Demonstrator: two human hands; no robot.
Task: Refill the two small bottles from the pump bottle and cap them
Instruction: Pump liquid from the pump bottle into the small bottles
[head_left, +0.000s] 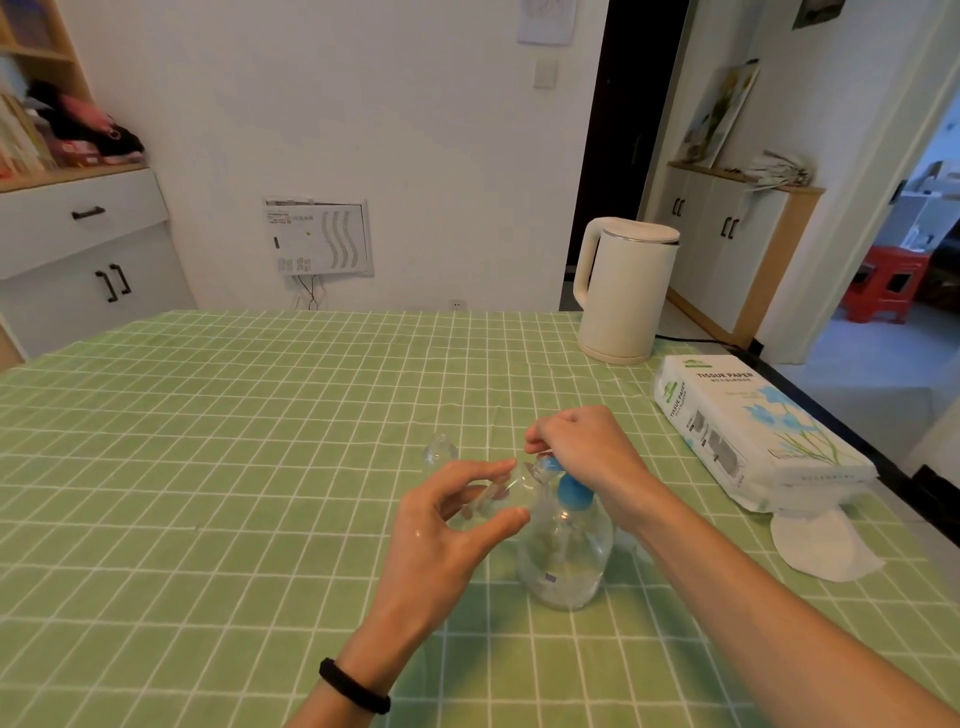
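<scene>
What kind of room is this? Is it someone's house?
Most likely a home dining or kitchen area: a green-clothed table, an electric kettle, a tissue paper pack, and white cupboards along the wall.

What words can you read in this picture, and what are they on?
"TISSUE PAPER": on the top of the tissue pack, and again along its side.
Sheet on the wall panel: too blurred to read.
Label on the pump bottle: too small to read.

Tilted small bottle (500, 492) at pump bottle (567, 556)
</scene>
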